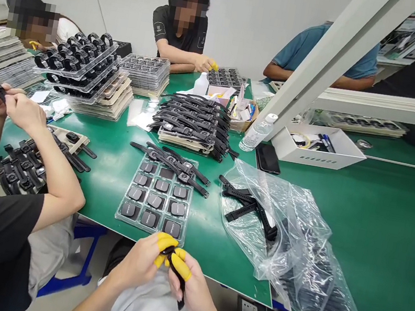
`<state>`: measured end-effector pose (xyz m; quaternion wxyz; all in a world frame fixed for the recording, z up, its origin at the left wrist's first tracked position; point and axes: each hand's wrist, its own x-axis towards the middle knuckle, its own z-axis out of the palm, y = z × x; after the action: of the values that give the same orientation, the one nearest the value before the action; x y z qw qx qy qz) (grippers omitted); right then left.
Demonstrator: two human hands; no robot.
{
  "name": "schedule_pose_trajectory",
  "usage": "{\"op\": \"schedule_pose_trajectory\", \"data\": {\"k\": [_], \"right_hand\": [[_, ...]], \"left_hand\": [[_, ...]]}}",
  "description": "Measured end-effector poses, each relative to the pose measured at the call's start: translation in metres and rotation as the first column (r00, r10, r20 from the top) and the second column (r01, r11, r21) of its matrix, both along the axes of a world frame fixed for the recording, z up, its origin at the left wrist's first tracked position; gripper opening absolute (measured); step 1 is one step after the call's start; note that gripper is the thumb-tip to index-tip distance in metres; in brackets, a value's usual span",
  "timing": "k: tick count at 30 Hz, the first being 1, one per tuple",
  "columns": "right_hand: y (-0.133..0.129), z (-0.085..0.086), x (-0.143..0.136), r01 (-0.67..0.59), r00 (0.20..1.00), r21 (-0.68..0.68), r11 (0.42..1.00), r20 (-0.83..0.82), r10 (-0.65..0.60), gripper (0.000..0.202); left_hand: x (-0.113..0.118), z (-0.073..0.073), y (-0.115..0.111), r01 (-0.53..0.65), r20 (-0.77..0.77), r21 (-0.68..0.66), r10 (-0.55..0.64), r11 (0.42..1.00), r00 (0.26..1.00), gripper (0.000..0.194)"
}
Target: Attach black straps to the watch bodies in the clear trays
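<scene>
Low in the head view, over my lap, my left hand [141, 264] pinches a dark smartwatch case [166, 250] between fingers in yellow finger cots. My right hand [192, 283], also in yellow cots, is closed on a black watch strap [179, 273], whose upper end meets the case; I cannot tell whether they are joined. Just beyond my hands, a clear tray [121, 215] holds square dark watch pieces in its compartments. Several strapped watches [174, 163] lie across its far end. Loose black straps [243, 204] stick out of a clear plastic bag [297, 234] to the right.
Stacked strapped watches [193, 118] stand behind the tray. A water bottle [259, 132], a phone [268, 159] and a white box [320, 148] of pens lie beyond the bag. A co-worker's arm [57, 173] is close on the left. A slanted white post [327, 59] rises at right.
</scene>
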<state>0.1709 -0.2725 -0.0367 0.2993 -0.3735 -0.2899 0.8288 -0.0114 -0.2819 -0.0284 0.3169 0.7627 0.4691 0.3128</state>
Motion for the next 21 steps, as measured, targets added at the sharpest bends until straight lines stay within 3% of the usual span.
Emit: {"op": "schedule_pose_trajectory", "data": {"k": [4,9,13,17,21], "right_hand": [[0.002,0.001,-0.001,0.029,0.998,-0.079,0.996,-0.056,-0.034,0.059],[0.004,0.005,0.001,0.039,0.997,-0.128,0.991,-0.058,-0.047,0.062],[0.004,0.005,0.002,0.011,1.0,-0.168,0.986,-0.026,-0.016,0.064],[0.004,0.001,0.002,0.001,1.0,-0.155,0.988,0.002,0.0,0.064],[0.002,0.0,0.001,-0.027,0.999,-0.088,0.996,0.036,0.03,0.064]], "left_hand": [[0.001,-0.001,0.0,0.0,-0.014,0.0,0.0,1.0,1.0,0.053],[-0.001,0.013,0.005,0.085,0.028,-0.033,-0.084,0.996,0.996,0.052],[-0.001,0.019,0.008,0.058,-0.112,-0.023,-0.06,0.998,0.992,0.045],[-0.001,0.02,0.01,0.072,-0.212,-0.029,-0.077,0.997,0.974,0.037],[-0.004,0.017,0.01,0.092,-0.124,-0.057,-0.098,0.994,0.987,0.036]]}}
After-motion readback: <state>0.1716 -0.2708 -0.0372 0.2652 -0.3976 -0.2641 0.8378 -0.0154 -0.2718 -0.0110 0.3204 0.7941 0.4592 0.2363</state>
